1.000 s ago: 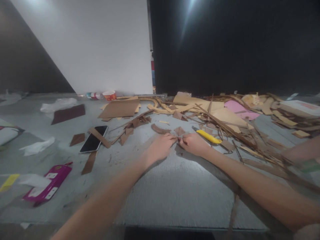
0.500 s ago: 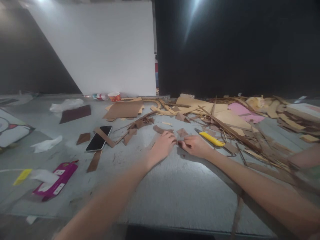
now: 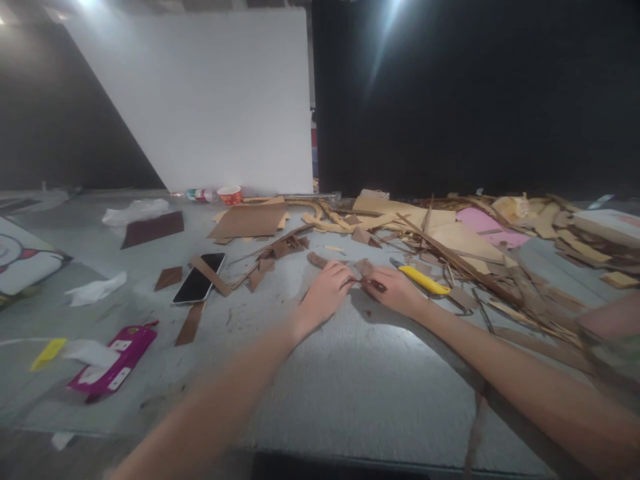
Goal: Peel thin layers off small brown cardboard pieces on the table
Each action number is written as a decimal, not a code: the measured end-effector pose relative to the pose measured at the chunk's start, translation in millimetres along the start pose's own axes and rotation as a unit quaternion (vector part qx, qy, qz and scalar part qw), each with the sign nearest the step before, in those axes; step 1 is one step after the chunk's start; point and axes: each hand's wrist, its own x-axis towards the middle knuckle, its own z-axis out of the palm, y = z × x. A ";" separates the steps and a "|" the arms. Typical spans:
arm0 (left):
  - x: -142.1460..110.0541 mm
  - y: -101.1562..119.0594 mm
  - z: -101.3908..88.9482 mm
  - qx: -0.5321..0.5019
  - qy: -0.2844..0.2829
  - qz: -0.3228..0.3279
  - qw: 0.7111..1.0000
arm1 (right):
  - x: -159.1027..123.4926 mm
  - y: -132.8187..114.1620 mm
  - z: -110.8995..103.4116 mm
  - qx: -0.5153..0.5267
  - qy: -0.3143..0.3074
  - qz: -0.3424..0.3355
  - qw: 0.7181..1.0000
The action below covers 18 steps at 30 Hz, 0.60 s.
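My left hand is closed in a pinch just above the grey tabletop. Facing it, my right hand has its fingers curled and pressed together. A small, thin brown strip runs between the fingertips of both hands; much of it is hidden. Right behind the fingers lie a brown scrap and a curved brown piece. A yellow utility knife rests just right of my right hand, its tip pointing away to the left.
A phone with a brown strip across it lies left, near a purple wipes pack. Brown sheets, scraps and long strips spread across the back and right. Another person's arm reaches in at the right edge.
The view has shifted slightly, moving the table things right. My right fingers have turned and curled, and the small brown strip now shows between the two hands.
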 end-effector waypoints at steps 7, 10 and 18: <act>-1.8 0.4 0.4 0.093 -0.106 0.012 0.990 | 3.2 -2.4 -11.0 -0.165 -0.095 -0.094 0.977; -2.2 1.4 -1.2 0.111 -0.137 0.015 0.984 | 5.3 -2.7 -12.3 -0.170 -0.099 -0.098 0.976; 2.3 11.9 -6.6 0.166 -0.175 0.026 0.970 | 7.2 13.7 -8.7 -0.132 -0.094 -0.125 0.979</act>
